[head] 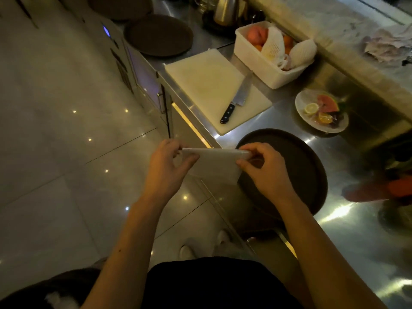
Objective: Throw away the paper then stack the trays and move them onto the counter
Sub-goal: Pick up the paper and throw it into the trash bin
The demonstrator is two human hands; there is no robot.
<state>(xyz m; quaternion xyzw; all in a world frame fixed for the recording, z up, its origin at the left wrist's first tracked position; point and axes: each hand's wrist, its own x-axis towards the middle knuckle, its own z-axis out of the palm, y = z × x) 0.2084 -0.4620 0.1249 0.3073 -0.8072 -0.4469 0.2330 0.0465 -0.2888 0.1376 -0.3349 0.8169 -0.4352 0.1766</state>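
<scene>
- While both hands were raised at the near edge of the steel surface (263,103), a sheet of paper (214,162) was held stretched between them, at the centre of the view.
- The left hand (167,166) was closed on the paper's left end, its grip a pinch of thumb and fingers at the top corner.
- The right hand (265,168) was closed on the paper's right end, its grip likewise narrowed to a pinch on the folded upper edge.
- The paper hung partly over the floor (55,130) and partly over the rim of a dark round tray (301,170), which lay on the surface at three o'clock from the hands.
- Two more dark round trays were seen at twelve o'clock, far up the surface: one (158,35) nearer, another (120,5) beyond it, overlapping or touching at their edges.
- A white cutting board (207,85) lay between the near tray and the far ones, with a knife (236,101) resting on its right part.
- A white tub of fruit (256,61) stood at one o'clock, and a plate of fruit slices (321,110) at two o'clock.
</scene>
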